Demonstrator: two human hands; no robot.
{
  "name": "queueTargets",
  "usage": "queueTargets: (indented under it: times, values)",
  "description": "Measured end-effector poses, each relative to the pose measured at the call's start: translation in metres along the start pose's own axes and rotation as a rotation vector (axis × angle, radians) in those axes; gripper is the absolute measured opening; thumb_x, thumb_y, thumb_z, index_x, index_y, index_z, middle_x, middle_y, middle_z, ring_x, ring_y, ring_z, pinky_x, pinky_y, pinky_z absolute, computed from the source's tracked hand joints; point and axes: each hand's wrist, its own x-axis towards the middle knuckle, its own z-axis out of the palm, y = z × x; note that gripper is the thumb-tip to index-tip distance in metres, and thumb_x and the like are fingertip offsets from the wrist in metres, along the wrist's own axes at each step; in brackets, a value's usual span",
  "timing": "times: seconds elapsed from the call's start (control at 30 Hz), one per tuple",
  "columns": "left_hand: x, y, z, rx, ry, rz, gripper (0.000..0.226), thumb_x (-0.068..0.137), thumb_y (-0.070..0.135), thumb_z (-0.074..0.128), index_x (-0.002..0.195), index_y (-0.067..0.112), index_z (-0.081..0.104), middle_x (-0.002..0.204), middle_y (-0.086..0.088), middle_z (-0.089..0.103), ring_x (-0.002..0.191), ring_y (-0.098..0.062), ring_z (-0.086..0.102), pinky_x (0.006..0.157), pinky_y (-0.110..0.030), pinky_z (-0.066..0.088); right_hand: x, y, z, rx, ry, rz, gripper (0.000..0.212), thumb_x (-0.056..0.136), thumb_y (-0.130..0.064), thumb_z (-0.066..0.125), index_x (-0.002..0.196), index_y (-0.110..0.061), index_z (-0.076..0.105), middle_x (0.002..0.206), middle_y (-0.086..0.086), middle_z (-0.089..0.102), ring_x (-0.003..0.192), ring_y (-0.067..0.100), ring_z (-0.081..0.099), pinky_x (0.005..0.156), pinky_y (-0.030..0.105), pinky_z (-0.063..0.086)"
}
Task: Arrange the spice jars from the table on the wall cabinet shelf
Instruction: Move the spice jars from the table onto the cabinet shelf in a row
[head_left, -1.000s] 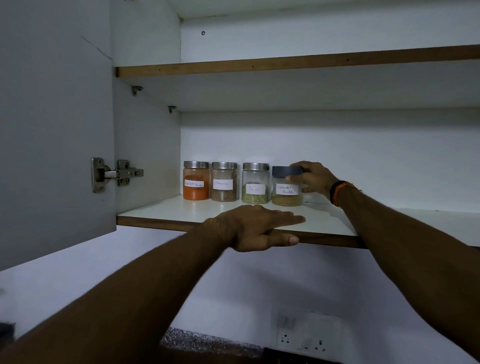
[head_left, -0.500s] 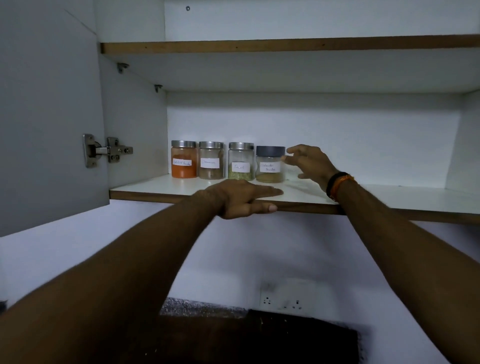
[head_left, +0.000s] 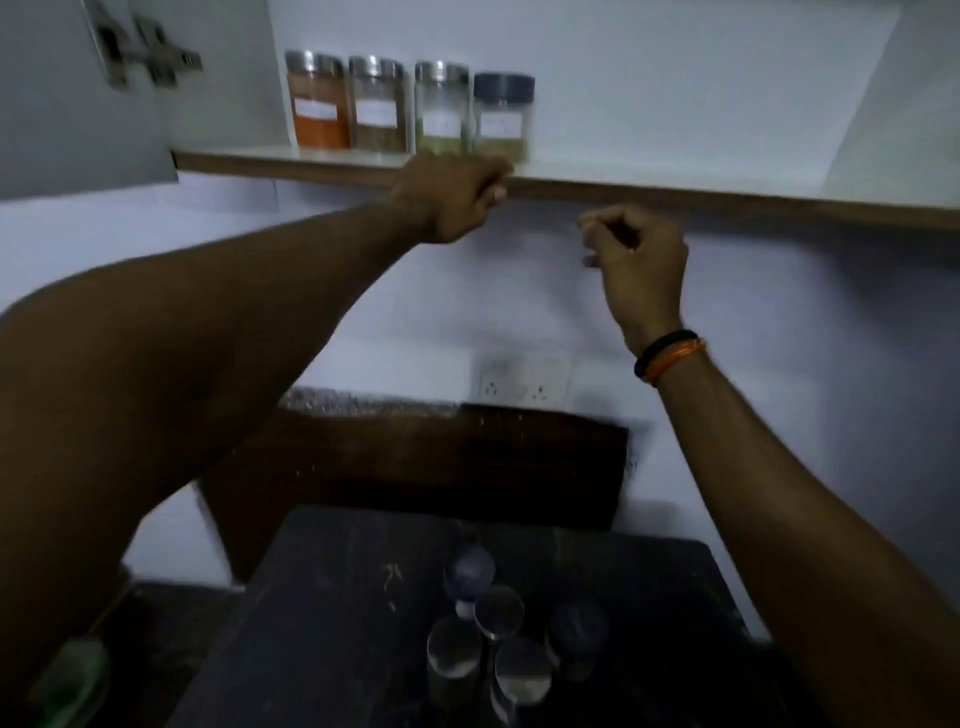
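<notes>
Spice jars (head_left: 498, 639): cluster on dark table (head_left: 332, 597) at 6 o'clock, blurred; knocking neighbours likely risk when you reach down. Four shelved jars (head_left: 410, 106) at 11 o'clock. Left hand (head_left: 457, 195) grasps shelf edge (head_left: 727, 200); right hand (head_left: 639, 254) empty, fingers loosely curled.

- Four labelled spice jars (head_left: 410, 106) stand upright in a touching row on the cabinet shelf (head_left: 675, 179), at its left end.
- Roughly five blurred jars (head_left: 498, 644) cluster on the dark table (head_left: 332, 597).
</notes>
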Motion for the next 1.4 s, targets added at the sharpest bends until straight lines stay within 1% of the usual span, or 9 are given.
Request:
queueTargets:
  times: [0.13, 0.23, 0.33, 0.47, 0.6, 0.77, 0.9, 1.2, 1.4]
  values:
    - [-0.017, 0.028, 0.021, 0.062, 0.153, -0.109, 0.060, 0.084, 0.032, 0.051, 0.142, 0.015, 0.042, 0.144, -0.013, 0.047, 0.134, -0.036, 0.042, 0.114, -0.048, 0.024, -0.079, 0.047, 0.001, -0.135, -0.207, 0.088, 0.013, 0.092, -0.009, 0.066, 0.090, -0.010, 0.079, 0.084, 0.000, 0.075, 0.080, 0.017, 0.071, 0.079, 0.042, 0.062]
    - [-0.045, 0.051, 0.047, -0.106, 0.226, -0.011, 0.073, 0.084, 0.033, 0.052, 0.151, 0.009, 0.034, 0.158, -0.017, 0.031, 0.145, -0.038, 0.030, 0.117, -0.047, 0.023, -0.143, 0.081, -0.004, -0.299, -0.430, 0.168, 0.011, 0.093, -0.016, 0.070, 0.092, -0.013, 0.080, 0.088, -0.003, 0.077, 0.082, 0.011, 0.071, 0.081, 0.031, 0.059]
    - [-0.088, 0.069, 0.088, -0.312, 0.008, 0.127, 0.074, 0.089, 0.021, 0.059, 0.155, 0.008, 0.028, 0.162, -0.018, 0.025, 0.147, -0.035, 0.029, 0.116, -0.044, 0.024, -0.199, 0.108, -0.011, -0.386, -0.599, 0.316, 0.013, 0.094, -0.016, 0.068, 0.094, -0.012, 0.080, 0.092, -0.001, 0.077, 0.086, 0.011, 0.071, 0.082, 0.029, 0.056]
    - [-0.163, 0.094, 0.148, -0.501, -0.355, 0.041, 0.067, 0.091, 0.010, 0.059, 0.152, 0.009, 0.034, 0.155, -0.016, 0.038, 0.142, -0.029, 0.037, 0.118, -0.040, 0.030, -0.258, 0.135, -0.014, -0.529, -0.750, 0.503, 0.020, 0.095, -0.016, 0.062, 0.092, 0.000, 0.074, 0.093, 0.017, 0.074, 0.090, 0.033, 0.069, 0.083, 0.047, 0.056]
    - [-0.239, 0.114, 0.204, -0.578, -0.612, -0.091, 0.062, 0.090, 0.008, 0.061, 0.149, 0.010, 0.040, 0.145, -0.015, 0.048, 0.133, -0.029, 0.047, 0.111, -0.043, 0.040, -0.312, 0.153, -0.016, -0.635, -0.788, 0.562, 0.027, 0.099, -0.020, 0.052, 0.097, -0.008, 0.076, 0.103, 0.012, 0.073, 0.096, 0.028, 0.067, 0.090, 0.043, 0.053]
    - [-0.310, 0.141, 0.245, -0.690, -0.752, -0.256, 0.057, 0.091, 0.007, 0.058, 0.146, 0.011, 0.043, 0.146, -0.012, 0.049, 0.134, -0.027, 0.047, 0.110, -0.039, 0.040, -0.367, 0.165, -0.021, -0.671, -0.819, 0.533, 0.024, 0.092, -0.019, 0.062, 0.110, -0.008, 0.074, 0.115, 0.012, 0.070, 0.112, 0.028, 0.061, 0.100, 0.035, 0.043]
    - [-0.332, 0.148, 0.259, -0.714, -0.775, -0.301, 0.052, 0.093, 0.007, 0.057, 0.143, 0.012, 0.046, 0.138, -0.011, 0.055, 0.125, -0.026, 0.055, 0.105, -0.039, 0.046, -0.391, 0.174, -0.016, -0.743, -0.867, 0.517, 0.054, 0.087, -0.034, 0.069, 0.136, -0.014, 0.058, 0.135, 0.010, 0.056, 0.129, 0.028, 0.048, 0.110, 0.037, 0.036]
    - [-0.339, 0.141, 0.272, -0.704, -0.774, -0.318, 0.044, 0.094, 0.012, 0.059, 0.137, 0.014, 0.049, 0.131, -0.009, 0.058, 0.120, -0.023, 0.057, 0.099, -0.032, 0.044, -0.413, 0.186, 0.004, -0.757, -0.783, 0.716, 0.100, 0.075, -0.054, 0.079, 0.154, -0.017, 0.030, 0.150, 0.010, 0.039, 0.136, 0.030, 0.041, 0.109, 0.039, 0.040]
    - [-0.339, 0.142, 0.278, -0.776, -0.732, -0.356, 0.037, 0.095, 0.009, 0.055, 0.132, 0.013, 0.052, 0.119, -0.007, 0.063, 0.104, -0.016, 0.061, 0.090, -0.031, 0.050, -0.414, 0.192, 0.012, -0.672, -0.666, 0.803, 0.085, 0.075, -0.043, 0.082, 0.145, -0.018, 0.040, 0.141, 0.012, 0.049, 0.128, 0.031, 0.050, 0.100, 0.039, 0.048]
